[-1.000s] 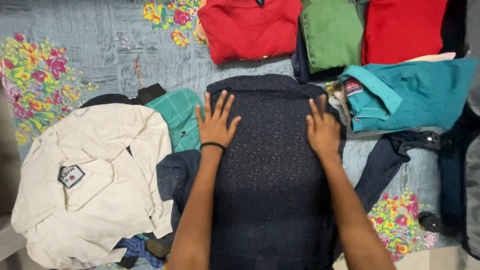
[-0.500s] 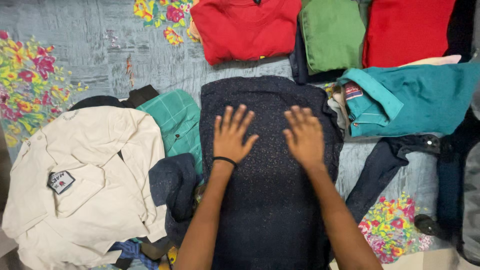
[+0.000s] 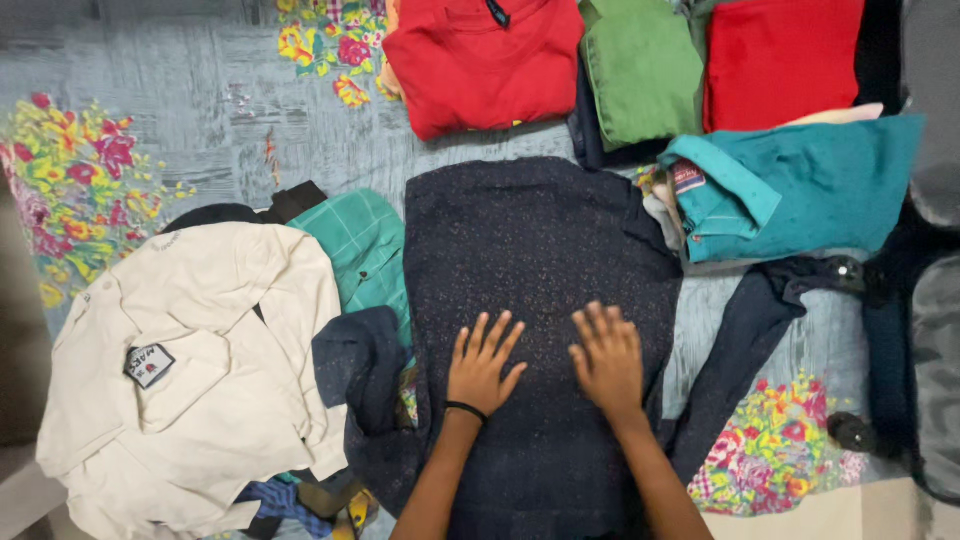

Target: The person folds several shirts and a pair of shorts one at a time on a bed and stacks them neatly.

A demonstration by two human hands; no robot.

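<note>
A dark navy speckled shirt lies spread flat in the middle of a grey floral bedsheet. My left hand, with a black band at the wrist, rests flat on the shirt's lower half, fingers spread. My right hand lies flat beside it on the same shirt, a short gap between the two. Neither hand grips the cloth. One dark sleeve bunches out at the left, another sleeve trails to the right.
A crumpled cream shirt and a green checked shirt lie at the left. Folded clothes line the far side: a red top, a green one, another red one. A teal shirt sits at the right.
Both hands have slid down the navy shirt toward me and come closer together, from near the collar and edges to the lower middle.
</note>
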